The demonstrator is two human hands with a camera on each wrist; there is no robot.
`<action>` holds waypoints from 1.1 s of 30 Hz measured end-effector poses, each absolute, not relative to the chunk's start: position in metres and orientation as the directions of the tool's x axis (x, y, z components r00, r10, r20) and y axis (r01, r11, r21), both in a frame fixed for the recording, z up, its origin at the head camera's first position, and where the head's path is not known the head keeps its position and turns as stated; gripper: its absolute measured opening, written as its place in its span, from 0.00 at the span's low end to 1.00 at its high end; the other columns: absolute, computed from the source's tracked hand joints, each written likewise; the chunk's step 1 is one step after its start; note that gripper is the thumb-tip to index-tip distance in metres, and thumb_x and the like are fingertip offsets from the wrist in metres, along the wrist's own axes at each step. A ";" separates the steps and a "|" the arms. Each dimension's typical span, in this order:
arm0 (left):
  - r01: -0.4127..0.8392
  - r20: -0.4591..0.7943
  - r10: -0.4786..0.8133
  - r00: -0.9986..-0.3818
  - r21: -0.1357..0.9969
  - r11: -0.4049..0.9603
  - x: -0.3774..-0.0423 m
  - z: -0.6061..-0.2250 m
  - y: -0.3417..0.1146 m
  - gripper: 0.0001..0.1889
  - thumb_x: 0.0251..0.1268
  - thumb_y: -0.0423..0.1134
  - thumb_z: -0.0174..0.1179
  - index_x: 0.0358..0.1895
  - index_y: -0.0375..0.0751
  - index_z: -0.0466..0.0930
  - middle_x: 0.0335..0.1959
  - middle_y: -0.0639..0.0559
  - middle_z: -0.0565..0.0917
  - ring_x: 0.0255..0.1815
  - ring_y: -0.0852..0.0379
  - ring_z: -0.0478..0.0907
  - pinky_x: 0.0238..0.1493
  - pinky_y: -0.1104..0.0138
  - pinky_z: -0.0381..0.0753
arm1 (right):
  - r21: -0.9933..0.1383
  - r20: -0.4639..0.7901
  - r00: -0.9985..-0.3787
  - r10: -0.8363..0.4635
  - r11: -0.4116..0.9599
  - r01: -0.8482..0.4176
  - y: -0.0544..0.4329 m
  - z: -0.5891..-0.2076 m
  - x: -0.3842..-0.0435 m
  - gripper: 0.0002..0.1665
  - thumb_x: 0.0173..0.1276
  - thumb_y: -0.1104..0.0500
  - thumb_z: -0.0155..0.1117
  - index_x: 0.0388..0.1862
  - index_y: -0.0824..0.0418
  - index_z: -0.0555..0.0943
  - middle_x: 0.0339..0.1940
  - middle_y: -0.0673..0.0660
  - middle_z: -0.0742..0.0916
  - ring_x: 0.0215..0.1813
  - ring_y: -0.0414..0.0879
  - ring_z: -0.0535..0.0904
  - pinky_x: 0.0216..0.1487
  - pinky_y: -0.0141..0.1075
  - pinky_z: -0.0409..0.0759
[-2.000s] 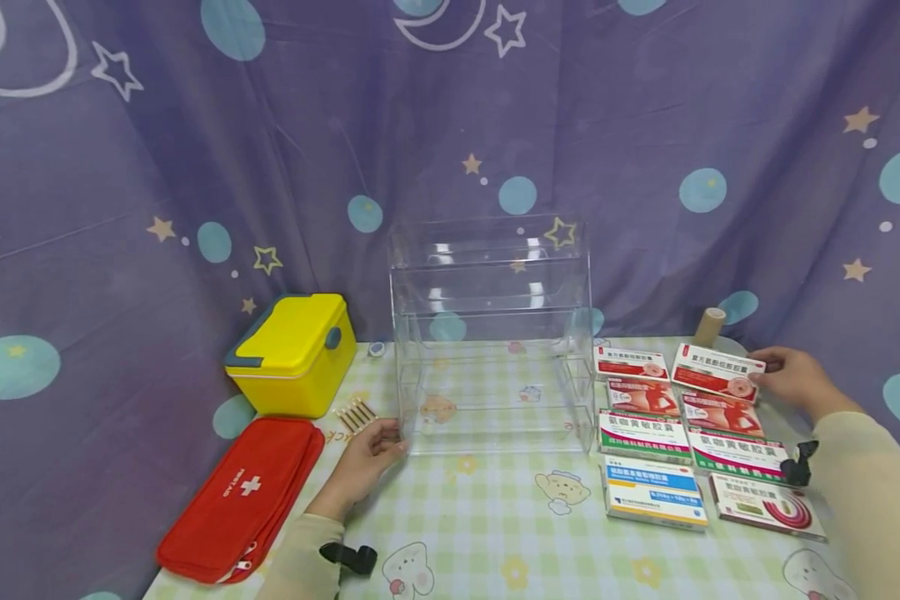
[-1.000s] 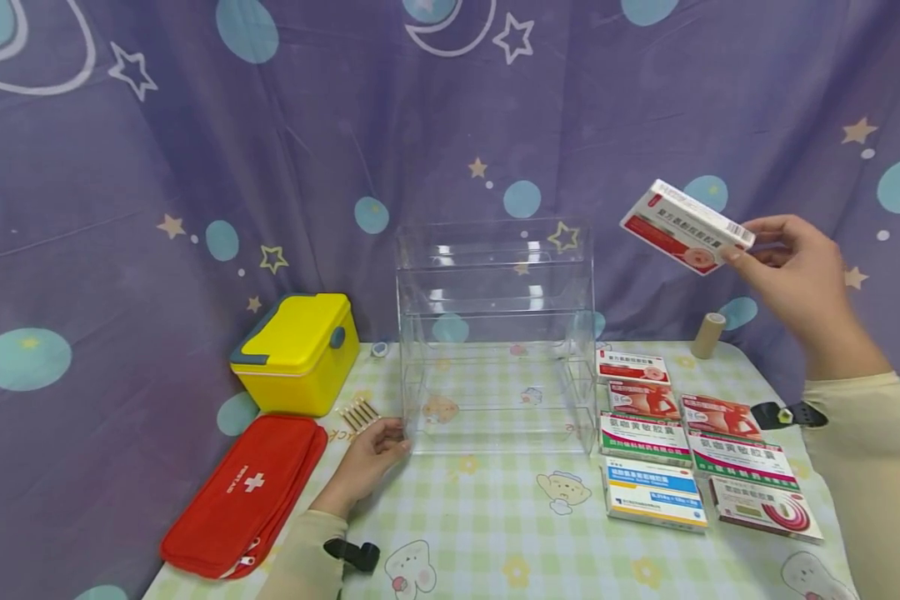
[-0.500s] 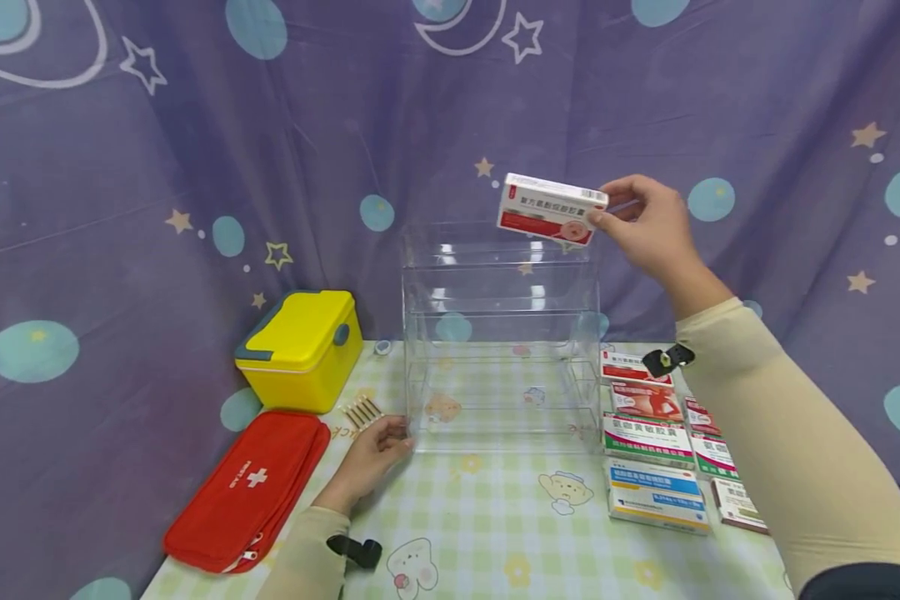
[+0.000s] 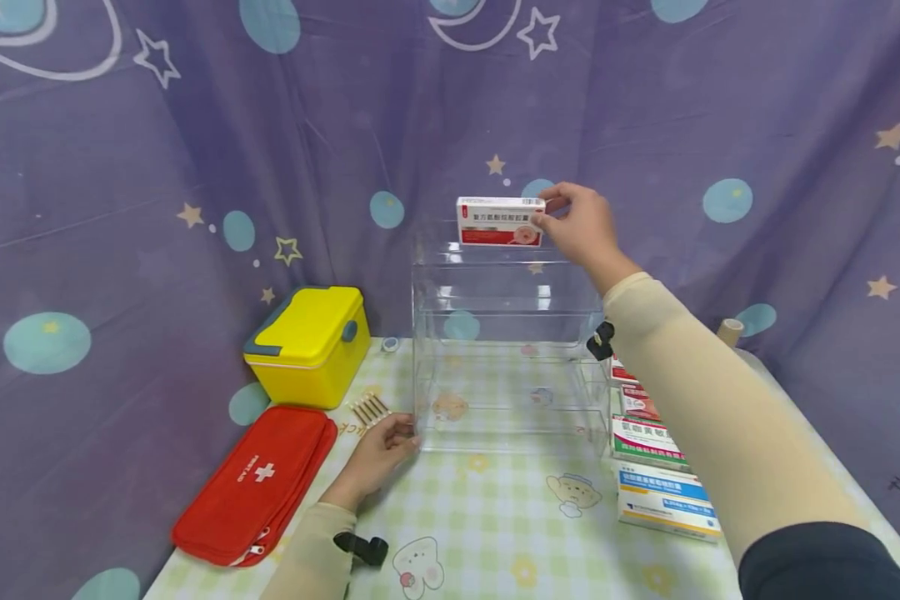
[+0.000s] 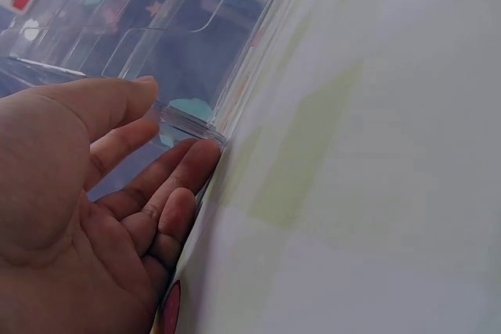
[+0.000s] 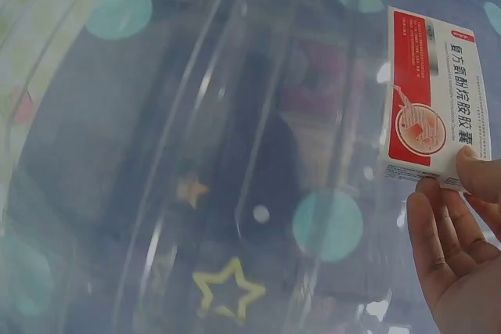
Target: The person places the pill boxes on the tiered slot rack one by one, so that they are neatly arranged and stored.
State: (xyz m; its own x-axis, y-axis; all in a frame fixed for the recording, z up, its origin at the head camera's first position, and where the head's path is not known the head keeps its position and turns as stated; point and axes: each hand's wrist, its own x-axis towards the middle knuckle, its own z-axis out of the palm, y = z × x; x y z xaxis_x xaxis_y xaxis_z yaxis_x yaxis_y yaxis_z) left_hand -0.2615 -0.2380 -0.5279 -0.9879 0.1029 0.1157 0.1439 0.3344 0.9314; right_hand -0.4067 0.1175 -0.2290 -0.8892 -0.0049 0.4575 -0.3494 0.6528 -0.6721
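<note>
A white and red medicine box (image 4: 499,225) is pinched by its right end between the thumb and fingers of my right hand (image 4: 581,229). It stands upright with its printed face forward, at the top tier of a clear tiered display rack (image 4: 510,287). In the right wrist view the medicine box (image 6: 434,95) appears over the clear tiers; whether it touches the rack I cannot tell. My left hand (image 4: 378,458) rests on the table at the rack's lower left corner. In the left wrist view its loosely bent fingers (image 5: 205,158) touch that corner.
Several medicine boxes (image 4: 667,500) lie right of the rack, partly hidden by my right sleeve. A beige roll (image 4: 730,332) stands behind them. On the left are a yellow lidded box (image 4: 307,342), a red first-aid pouch (image 4: 255,487), cotton swabs (image 4: 370,408) and a small white roll (image 4: 390,343).
My right hand has gripped the medicine box at the right, lifted it and carried it left to the rack's top, turning it level. My left hand has stayed at the rack's corner.
</note>
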 end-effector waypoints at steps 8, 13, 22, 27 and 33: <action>0.127 0.110 0.069 -0.992 0.930 0.345 -0.254 -0.517 -0.228 0.20 0.71 0.27 0.66 0.64 0.29 0.77 0.54 0.34 0.84 0.47 0.49 0.83 0.44 0.69 0.80 | -0.620 0.448 -0.888 -0.102 0.680 -0.391 0.082 -0.238 -0.417 0.23 0.76 0.52 0.68 0.68 0.55 0.82 0.54 0.54 0.87 0.58 0.52 0.81 0.53 0.46 0.79; 0.131 0.114 0.068 -0.991 0.932 0.337 -0.243 -0.500 -0.222 0.19 0.71 0.26 0.65 0.62 0.28 0.78 0.53 0.33 0.84 0.46 0.50 0.82 0.45 0.70 0.80 | -0.627 0.445 -0.888 -0.112 0.669 -0.399 0.071 -0.242 -0.419 0.23 0.77 0.52 0.67 0.68 0.54 0.82 0.53 0.54 0.87 0.57 0.51 0.79 0.50 0.45 0.78; 0.143 0.126 0.072 -0.989 0.928 0.345 -0.241 -0.496 -0.220 0.18 0.71 0.26 0.65 0.62 0.28 0.78 0.53 0.34 0.84 0.45 0.50 0.82 0.44 0.69 0.80 | -0.650 0.434 -0.893 -0.117 0.646 -0.400 0.069 -0.247 -0.422 0.23 0.76 0.54 0.68 0.67 0.55 0.80 0.53 0.55 0.87 0.55 0.51 0.81 0.49 0.45 0.80; 0.133 0.116 0.069 -0.991 0.929 0.346 -0.244 -0.500 -0.222 0.19 0.71 0.26 0.65 0.62 0.28 0.78 0.52 0.34 0.84 0.45 0.50 0.83 0.44 0.70 0.80 | -0.655 0.431 -0.893 -0.126 0.637 -0.406 0.067 -0.249 -0.424 0.23 0.76 0.56 0.68 0.68 0.56 0.80 0.54 0.56 0.87 0.55 0.51 0.82 0.50 0.44 0.80; 0.114 0.104 0.048 -0.993 0.923 0.368 -0.254 -0.516 -0.227 0.19 0.71 0.28 0.66 0.63 0.31 0.78 0.52 0.39 0.85 0.46 0.49 0.83 0.44 0.68 0.80 | -0.673 0.427 -0.895 -0.132 0.615 -0.412 0.065 -0.252 -0.423 0.26 0.76 0.57 0.68 0.71 0.55 0.78 0.55 0.57 0.86 0.52 0.51 0.84 0.51 0.45 0.82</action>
State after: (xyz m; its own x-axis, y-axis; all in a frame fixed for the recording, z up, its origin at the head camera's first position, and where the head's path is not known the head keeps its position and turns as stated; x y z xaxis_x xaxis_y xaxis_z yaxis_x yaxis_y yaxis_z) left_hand -0.2537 -0.2274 -0.5163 -0.9934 0.0478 0.1039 0.1142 0.3682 0.9227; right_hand -0.4233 0.0645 -0.2516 -0.8946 -0.1318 0.4270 -0.4117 0.6150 -0.6726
